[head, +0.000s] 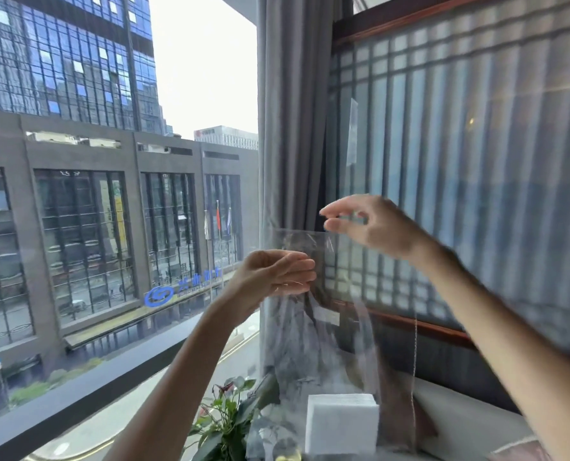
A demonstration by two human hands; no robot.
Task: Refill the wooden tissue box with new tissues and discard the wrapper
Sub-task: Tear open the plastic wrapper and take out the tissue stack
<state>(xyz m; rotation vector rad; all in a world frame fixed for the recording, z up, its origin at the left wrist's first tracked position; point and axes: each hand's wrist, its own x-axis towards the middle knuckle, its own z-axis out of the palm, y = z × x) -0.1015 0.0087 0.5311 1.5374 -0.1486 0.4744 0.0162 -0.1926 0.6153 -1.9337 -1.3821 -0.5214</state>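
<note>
Closest to the lens, saw two bare forearms reaching up from 6 and 5 o'clock. Looked past them at 9 o'clock through a window (110, 201) onto office blocks.

Found the left hand (277, 274) just left of centre, fingers pressed flat together against the thumb, seemingly nipping the left side of the clear plastic wrapper (310, 327). Could not make out the exact contact through the film. Noted a potted plant (223, 417) low at 6 o'clock, in front of a grey curtain (287, 128) running up to 12.

Traced the wrapper from its straight top edge near centre down towards 6 o'clock, hanging slack and crinkled between both hands. Spotted the white tissue stack (342, 424) at 6 o'clock, at the wrapper's foot. Could not tell whether it sat inside the sleeve's bottom or just behind it.

Found the right hand (370, 224) at 1 o'clock from the left hand, somewhat blurred. Saw thumb and forefinger pinching the wrapper's top right corner, other fingers loosely curled. Noted a bead cord (415, 361) hanging at 4 o'clock and a lattice screen (476, 144) filling 3 o'clock.

Saw no wooden tissue box and no bin anywhere.

Judged the step as drawing the wrapper up off the tissues. Reckoned the next move called for lifting the film fully clear without tipping the stack, then freeing one hand to take the tissues.
</note>
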